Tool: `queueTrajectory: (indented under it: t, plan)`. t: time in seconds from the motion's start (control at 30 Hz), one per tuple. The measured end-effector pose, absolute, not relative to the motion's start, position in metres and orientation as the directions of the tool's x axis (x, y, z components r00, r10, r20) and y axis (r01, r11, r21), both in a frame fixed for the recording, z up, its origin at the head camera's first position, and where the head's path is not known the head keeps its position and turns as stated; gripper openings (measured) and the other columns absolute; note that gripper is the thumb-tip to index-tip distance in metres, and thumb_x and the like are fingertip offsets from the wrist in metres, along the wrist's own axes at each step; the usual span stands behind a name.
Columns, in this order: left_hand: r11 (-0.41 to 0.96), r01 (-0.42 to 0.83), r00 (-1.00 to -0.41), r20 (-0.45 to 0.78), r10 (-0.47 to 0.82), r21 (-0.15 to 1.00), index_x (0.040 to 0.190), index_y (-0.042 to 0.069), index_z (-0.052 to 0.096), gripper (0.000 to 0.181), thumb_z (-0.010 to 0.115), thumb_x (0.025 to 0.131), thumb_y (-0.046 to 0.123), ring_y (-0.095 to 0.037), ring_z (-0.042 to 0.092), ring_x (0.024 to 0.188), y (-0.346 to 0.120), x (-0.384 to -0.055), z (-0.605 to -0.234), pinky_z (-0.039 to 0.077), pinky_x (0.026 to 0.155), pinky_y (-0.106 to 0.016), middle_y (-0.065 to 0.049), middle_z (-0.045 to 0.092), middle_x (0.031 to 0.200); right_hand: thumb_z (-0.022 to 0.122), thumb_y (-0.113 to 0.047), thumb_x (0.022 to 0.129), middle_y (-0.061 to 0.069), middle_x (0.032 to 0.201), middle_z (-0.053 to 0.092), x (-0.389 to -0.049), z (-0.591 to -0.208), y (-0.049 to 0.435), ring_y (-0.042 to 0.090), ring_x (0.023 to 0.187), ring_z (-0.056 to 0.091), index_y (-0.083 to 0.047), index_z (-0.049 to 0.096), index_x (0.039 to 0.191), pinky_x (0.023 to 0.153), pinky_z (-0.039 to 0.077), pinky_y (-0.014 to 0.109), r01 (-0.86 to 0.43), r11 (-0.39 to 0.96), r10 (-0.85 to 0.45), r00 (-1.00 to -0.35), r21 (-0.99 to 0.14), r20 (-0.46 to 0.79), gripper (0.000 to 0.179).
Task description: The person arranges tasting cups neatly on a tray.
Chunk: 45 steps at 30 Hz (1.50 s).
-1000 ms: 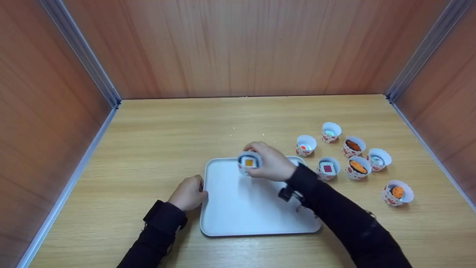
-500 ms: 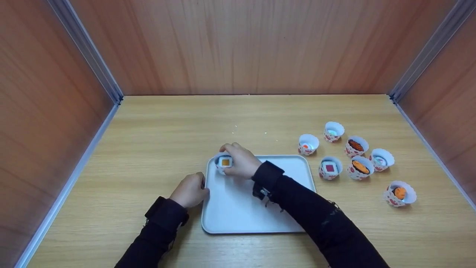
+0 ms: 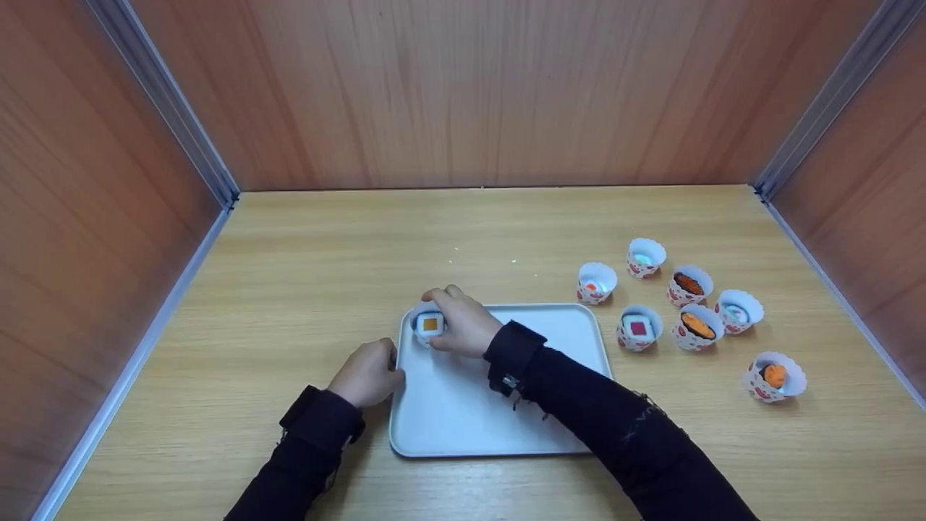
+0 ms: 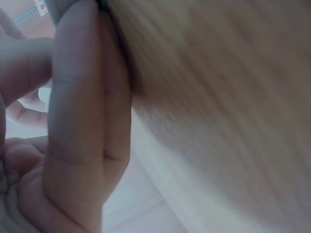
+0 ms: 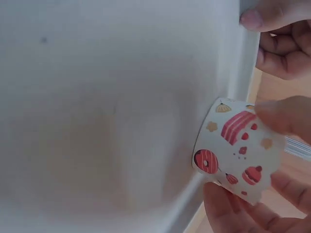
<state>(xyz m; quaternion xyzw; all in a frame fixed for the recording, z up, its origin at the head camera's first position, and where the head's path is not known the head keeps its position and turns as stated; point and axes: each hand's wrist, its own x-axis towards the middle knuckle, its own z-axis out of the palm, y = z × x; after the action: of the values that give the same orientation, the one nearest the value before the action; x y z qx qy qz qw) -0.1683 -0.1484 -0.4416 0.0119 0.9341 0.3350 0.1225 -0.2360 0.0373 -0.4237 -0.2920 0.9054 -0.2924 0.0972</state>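
In the head view, a white rectangular tray (image 3: 499, 412) lies on the wooden table. My left hand (image 3: 367, 375) grips its left rim, thumb on top and fingers curled underneath. At the tray's back left corner my right hand (image 3: 463, 322) holds a paper baking cup (image 5: 235, 150) printed with cakes and doughnuts. Inside that cup sits a white square piece with an orange-yellow centre (image 3: 430, 324). The right wrist view shows thumb and fingers around the cup's side, its base at the tray's corner.
Several similar cups stand right of the tray. One has a dark red square centre (image 3: 638, 329), another an orange topping (image 3: 697, 325), and one cup (image 3: 774, 376) stands apart, nearest the front right. Wooden panels (image 3: 477, 94) enclose the table at the back and sides.
My right hand has carried the cup leftward over the tray and down to its back left corner. The left hand keeps its grip on the rim.
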Motion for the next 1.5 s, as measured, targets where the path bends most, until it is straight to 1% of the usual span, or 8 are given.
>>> queueTrajectory:
  t: [0.1, 0.27, 0.4, 0.53, 0.87, 1.17, 1.3, 1.5]
  plan:
    - [0.782, -0.063, -0.969, -0.225, 0.100, 0.620, 0.081, 0.003, 0.053, 0.007, 0.060, 0.081, -0.001, -0.016, 0.051, 0.056, -0.149, -0.169, -0.443, 0.040, 0.048, -0.026, -0.005, 0.052, 0.068, 0.076, -0.018, 0.082, 0.017, 0.128, 0.053, -0.231, -0.420, 0.050, 0.026, 0.108, 0.058, -0.008, 0.042, 0.144, 0.094, 0.050, 0.037, -0.470, 0.636, -0.588, -0.809, -0.612, 0.010, 0.071]
    - [0.784, -0.069, -0.970, -0.225, 0.091, 0.616, 0.082, 0.004, 0.053, 0.008, 0.061, 0.082, 0.000, -0.016, 0.051, 0.058, -0.150, -0.168, -0.444, 0.041, 0.049, -0.026, -0.004, 0.051, 0.069, 0.078, -0.019, 0.081, 0.019, 0.137, 0.050, -0.215, -0.410, 0.086, 0.034, 0.123, 0.053, -0.006, 0.038, 0.147, 0.105, 0.045, 0.046, -0.508, 0.588, -0.604, -0.794, -0.629, 0.076, 0.078]
    - [0.784, -0.065, -0.973, -0.212, 0.087, 0.618, 0.081, 0.004, 0.053, 0.009, 0.061, 0.082, -0.001, -0.017, 0.050, 0.058, -0.151, -0.168, -0.444, 0.040, 0.049, -0.026, -0.004, 0.050, 0.068, 0.080, -0.021, 0.079, 0.016, 0.139, 0.051, -0.202, -0.402, 0.126, 0.032, 0.127, 0.051, -0.009, 0.039, 0.148, 0.106, 0.043, 0.048, -0.523, 0.584, -0.565, -0.811, -0.621, 0.152, 0.080]
    - [0.785, -0.066, -0.973, -0.215, 0.087, 0.616, 0.081, 0.004, 0.053, 0.009, 0.061, 0.082, 0.000, -0.017, 0.050, 0.058, -0.151, -0.168, -0.442, 0.040, 0.049, -0.026, -0.004, 0.050, 0.069, 0.080, -0.025, 0.079, 0.015, 0.142, 0.049, -0.191, -0.401, 0.171, 0.032, 0.130, 0.049, -0.011, 0.040, 0.147, 0.107, 0.043, 0.050, -0.476, 0.616, -0.472, -0.861, -0.628, 0.189, 0.080]
    - [0.785, -0.039, -0.977, -0.187, 0.099, 0.618, 0.080, 0.004, 0.052, 0.008, 0.059, 0.080, 0.000, -0.015, 0.049, 0.055, -0.157, -0.164, -0.443, 0.039, 0.047, -0.025, -0.004, 0.051, 0.067, 0.082, -0.020, 0.078, 0.025, 0.148, 0.038, -0.185, -0.422, 0.259, 0.042, 0.135, 0.038, 0.000, 0.036, 0.146, 0.106, 0.037, 0.059, -0.376, 0.718, -0.272, -0.926, -0.586, 0.261, 0.085]
    - [0.787, -0.044, -0.977, -0.191, 0.094, 0.616, 0.081, 0.004, 0.052, 0.009, 0.060, 0.081, 0.000, -0.015, 0.050, 0.055, -0.158, -0.164, -0.442, 0.039, 0.048, -0.025, -0.004, 0.050, 0.067, 0.077, -0.022, 0.083, 0.030, 0.152, 0.027, -0.189, -0.432, 0.284, 0.050, 0.139, 0.029, 0.000, 0.024, 0.152, 0.107, 0.034, 0.063, -0.223, 0.758, -0.191, -0.974, -0.613, 0.118, 0.090]
    - [0.785, -0.046, -0.977, -0.191, 0.093, 0.617, 0.081, 0.004, 0.052, 0.008, 0.060, 0.081, 0.000, -0.016, 0.050, 0.056, -0.157, -0.164, -0.443, 0.039, 0.048, -0.026, -0.004, 0.051, 0.068, 0.075, -0.019, 0.084, 0.032, 0.148, 0.031, -0.192, -0.436, 0.286, 0.049, 0.134, 0.035, 0.001, 0.021, 0.152, 0.104, 0.038, 0.062, -0.174, 0.774, -0.170, -0.983, -0.609, 0.064, 0.089]
    - [0.786, -0.049, -0.977, -0.194, 0.091, 0.616, 0.082, 0.003, 0.053, 0.008, 0.060, 0.082, 0.000, -0.016, 0.050, 0.058, -0.157, -0.164, -0.441, 0.039, 0.049, -0.026, -0.005, 0.052, 0.069, 0.071, -0.013, 0.085, 0.036, 0.142, 0.038, -0.199, -0.442, 0.288, 0.048, 0.125, 0.044, 0.008, 0.027, 0.147, 0.100, 0.041, 0.059, -0.150, 0.777, -0.162, -0.986, -0.611, 0.036, 0.079]
